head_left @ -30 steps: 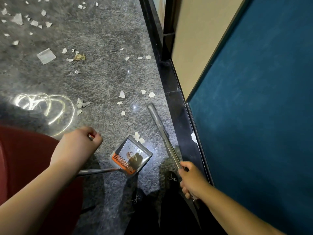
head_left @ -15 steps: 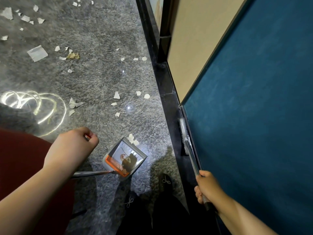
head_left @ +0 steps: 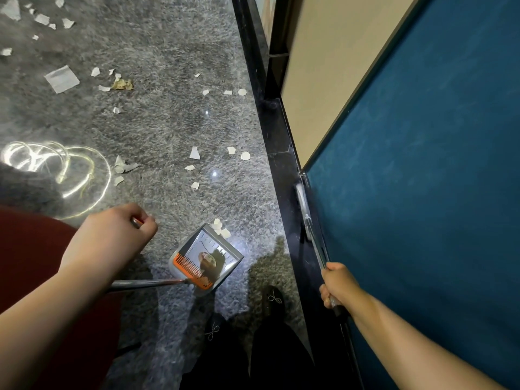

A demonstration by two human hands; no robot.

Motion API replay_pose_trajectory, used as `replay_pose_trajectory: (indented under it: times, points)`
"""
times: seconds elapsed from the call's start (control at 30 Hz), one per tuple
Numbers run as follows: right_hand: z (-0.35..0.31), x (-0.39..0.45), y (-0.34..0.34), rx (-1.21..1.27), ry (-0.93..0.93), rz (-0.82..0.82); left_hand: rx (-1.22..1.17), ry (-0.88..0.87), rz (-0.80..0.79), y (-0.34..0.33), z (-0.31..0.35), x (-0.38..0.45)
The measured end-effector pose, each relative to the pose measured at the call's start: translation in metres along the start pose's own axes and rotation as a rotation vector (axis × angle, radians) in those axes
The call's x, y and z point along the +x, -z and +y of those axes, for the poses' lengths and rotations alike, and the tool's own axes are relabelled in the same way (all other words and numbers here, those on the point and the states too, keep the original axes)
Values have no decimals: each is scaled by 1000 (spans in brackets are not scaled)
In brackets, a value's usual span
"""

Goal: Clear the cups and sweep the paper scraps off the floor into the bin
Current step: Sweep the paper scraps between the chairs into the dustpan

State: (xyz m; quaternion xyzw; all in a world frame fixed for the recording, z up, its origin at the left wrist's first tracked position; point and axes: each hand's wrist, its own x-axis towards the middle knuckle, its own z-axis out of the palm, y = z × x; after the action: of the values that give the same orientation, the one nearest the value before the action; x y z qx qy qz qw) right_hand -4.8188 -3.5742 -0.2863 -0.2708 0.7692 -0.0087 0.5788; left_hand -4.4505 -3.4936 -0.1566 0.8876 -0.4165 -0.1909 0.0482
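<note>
White paper scraps (head_left: pixel 194 153) lie scattered over the grey speckled floor, with a larger sheet (head_left: pixel 62 79) at the far left. A grey dustpan (head_left: pixel 206 258) with an orange comb edge rests on the floor in front of my feet, a few scraps (head_left: pixel 221 228) at its lip. My left hand (head_left: pixel 109 237) grips the top of the dustpan's long metal handle (head_left: pixel 146 283). My right hand (head_left: pixel 337 285) grips the broom handle (head_left: pixel 313 235), which runs along the blue wall's base; the broom head is blurred and close against the wall.
A blue wall panel (head_left: pixel 422 164) and a beige panel (head_left: pixel 323 57) close off the right side, with a black baseboard strip (head_left: pixel 278 153) below. A dark red seat (head_left: pixel 33 263) is at the lower left. My black shoes (head_left: pixel 271 301) stand behind the dustpan. A ceiling-light reflection glares at left.
The broom swung from the floor beside the dustpan to the right, up against the blue wall's base, and my right hand moved right with it. The dustpan and left hand stayed put.
</note>
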Motion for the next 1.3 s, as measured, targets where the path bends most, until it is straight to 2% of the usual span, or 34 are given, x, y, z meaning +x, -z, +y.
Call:
replay_pose_trajectory:
  times: [0.2,0.63,0.93,1.17,1.3]
  points:
    - [-22,4,-7,42,1,-69,-14,3,2,-4,2,-4]
    - [-15,-54,-4,0,45,-283,-36,-7,18,-5,1,-12]
    - [-28,-71,11,-92,122,-233,-52,-2,9,-5,-3,-23]
    - [-25,-32,5,-298,98,-195,-51,14,16,-4,-7,-30]
    - [-25,-23,-23,-441,84,-289,-33,14,-2,-4,-9,-33]
